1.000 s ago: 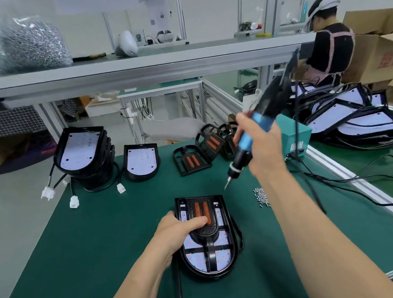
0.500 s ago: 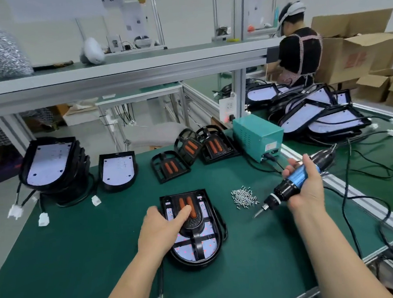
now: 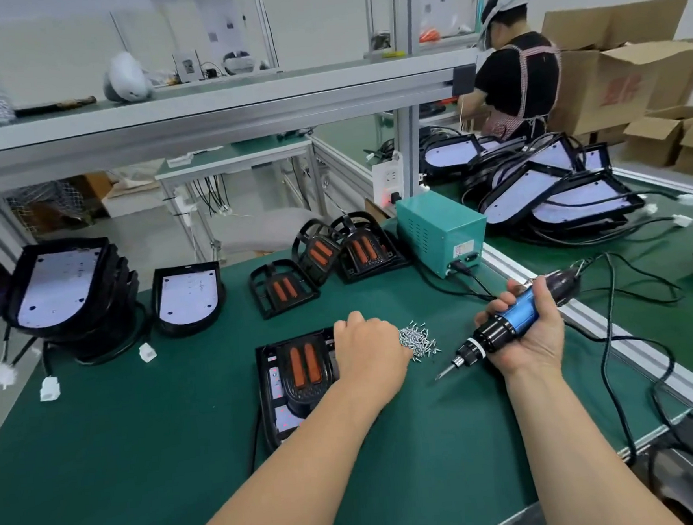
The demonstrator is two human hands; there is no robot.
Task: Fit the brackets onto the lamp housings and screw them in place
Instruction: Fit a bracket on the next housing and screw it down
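A black lamp housing (image 3: pixel 267 395) lies on the green mat in front of me, with a black bracket (image 3: pixel 303 370) carrying two orange strips seated on it. My left hand (image 3: pixel 370 355) reaches across the housing's right edge to the pile of small silver screws (image 3: pixel 420 339); its fingers curl down at the pile and their tips are hidden. My right hand (image 3: pixel 535 341) grips a blue and black electric screwdriver (image 3: pixel 509 320) to the right of the screws. The bit points down-left, just above the mat.
Three spare brackets (image 3: pixel 283 289) sit at the back centre. A stack of housings (image 3: pixel 64 290) and a single housing (image 3: pixel 187 296) stand at the left. The teal power box (image 3: pixel 441 231) and its cables (image 3: pixel 613 346) lie right. A person (image 3: pixel 516 74) works behind more housings (image 3: pixel 557 190).
My left hand left the bracket and moved right to the screw pile. My right hand lowered the screwdriver from over the housing to the right of the screws.
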